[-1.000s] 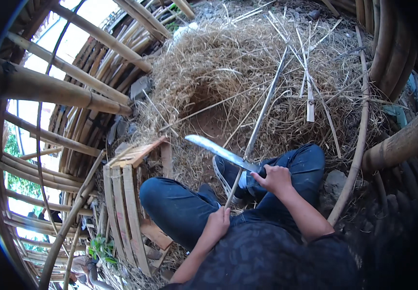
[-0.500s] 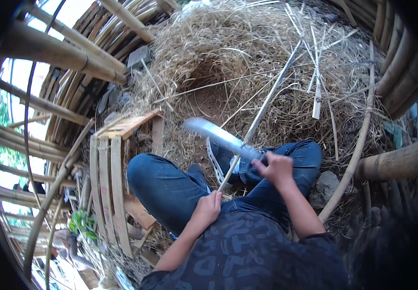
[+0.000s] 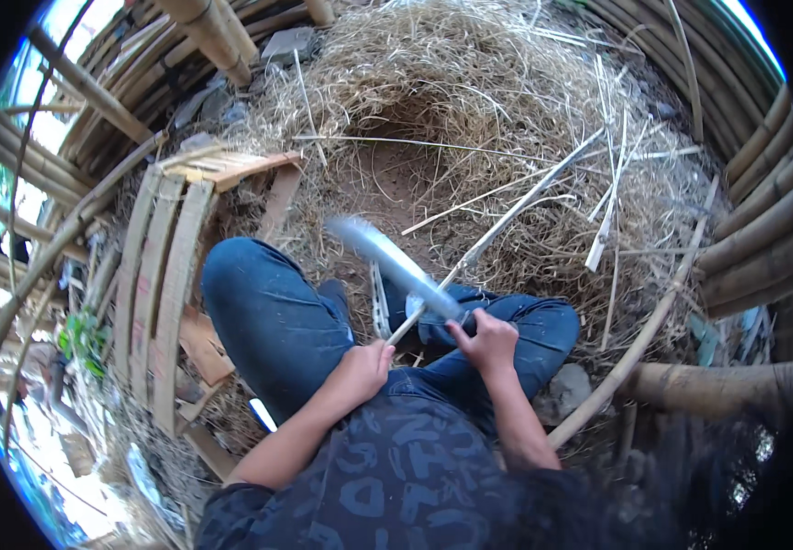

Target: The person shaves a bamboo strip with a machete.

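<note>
Steel blurs in the picture: the blade [image 3: 395,264] of the big knife has swung up and to the left since a second ago, when it lay flatter and sharper in view across the knees, and its tip now smears above the left knee. The right hand [image 3: 486,341] is closed in a full grip round the knife's handle. The left hand [image 3: 363,367] is wrapped round the near end of a thin bamboo strip [image 3: 497,229], which runs up and to the right from the lap out over the straw [image 3: 470,82] on the ground. The strip crosses under the blade just beside the right hand; whether edge and strip touch I cannot tell through the blur. Both hands sit much where they were half a second ago, so the change is in the blade's angle alone. That reads as a stroke in mid-swing along the strip rather than a pause. A curved slat frame [image 3: 154,275] stands by the left knee, untouched.
</note>
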The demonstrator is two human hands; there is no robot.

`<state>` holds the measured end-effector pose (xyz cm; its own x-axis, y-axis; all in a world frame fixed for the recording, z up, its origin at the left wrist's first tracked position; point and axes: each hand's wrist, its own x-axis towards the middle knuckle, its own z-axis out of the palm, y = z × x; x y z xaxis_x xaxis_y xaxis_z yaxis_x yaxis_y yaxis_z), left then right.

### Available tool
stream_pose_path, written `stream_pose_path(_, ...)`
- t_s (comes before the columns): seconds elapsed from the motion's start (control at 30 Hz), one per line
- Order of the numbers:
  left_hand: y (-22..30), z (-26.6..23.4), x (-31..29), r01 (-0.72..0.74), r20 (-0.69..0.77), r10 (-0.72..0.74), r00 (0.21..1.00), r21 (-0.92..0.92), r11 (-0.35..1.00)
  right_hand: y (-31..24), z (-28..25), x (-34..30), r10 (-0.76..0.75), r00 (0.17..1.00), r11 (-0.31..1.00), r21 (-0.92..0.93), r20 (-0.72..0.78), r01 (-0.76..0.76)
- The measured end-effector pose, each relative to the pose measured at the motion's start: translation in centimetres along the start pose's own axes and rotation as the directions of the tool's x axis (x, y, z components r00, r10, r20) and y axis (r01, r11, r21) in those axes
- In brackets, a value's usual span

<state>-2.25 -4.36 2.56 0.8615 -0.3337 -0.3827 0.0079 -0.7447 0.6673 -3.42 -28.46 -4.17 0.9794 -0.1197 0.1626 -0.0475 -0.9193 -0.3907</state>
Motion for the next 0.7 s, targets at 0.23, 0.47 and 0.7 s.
stream_pose_path(0.23,-1.5,0.9,1.6,-0.077,0.044,0.082,0.996,-0.104,0.992,1.0,0.5,-0.1,0.313,0.949,0.949,0.003,0.044,-0.314)
stream_pose_path(0.47,-1.8,-0.2,3.2,0.298,0.442,-0.129,0.888,-0.338,0.893,0.5,-0.3,-0.2,0.274,0.941,0.962,-0.059,0.200,-0.268)
stream_pose_path(0.7,-2.1,-1.2,4.6,0.743,0.802,0.004,0.597,-0.555,0.374,-0.2,-2.6,1.4,0.291,0.811,0.906,0.125,0.508,-0.404)
